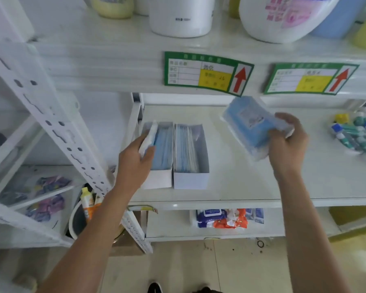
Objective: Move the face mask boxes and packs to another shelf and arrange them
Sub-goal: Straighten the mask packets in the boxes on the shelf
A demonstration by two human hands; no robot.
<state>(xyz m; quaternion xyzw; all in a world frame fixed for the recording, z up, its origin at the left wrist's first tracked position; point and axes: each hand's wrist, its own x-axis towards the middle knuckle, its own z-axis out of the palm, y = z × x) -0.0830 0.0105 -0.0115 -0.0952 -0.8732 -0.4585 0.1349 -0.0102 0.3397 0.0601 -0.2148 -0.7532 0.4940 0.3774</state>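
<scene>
Two hands are at work over the white shelf (pixel 251 187) in the middle of the frame, well apart from each other. The left hand (pixel 135 159), at centre left, has its fingers curled round a thin white mask pack (pixel 149 136) at the left wall of the left box (pixel 160 155), apparently slotting it in upright beside the blue masks already standing there, so the stack stays tidy and packed on edge. The right hand (pixel 287 140), at centre right, grips one end of a clear-wrapped blue mask pack (pixel 249 125), held in the air above the shelf and clear of it, probably waiting its turn to be set down. That pack's long axis runs diagonally, its free end pointing to the upper left of the frame and its flat labelled face turned up toward the camera. The right box (pixel 190 155) sits just beside the left one, sides touching; both have their long axes running from the shelf's front edge toward the back, open tops up. Further out, green price tags (pixel 207 72) hang on the shelf edge above, and small bottles (pixel 355 134) lie at the far right.
</scene>
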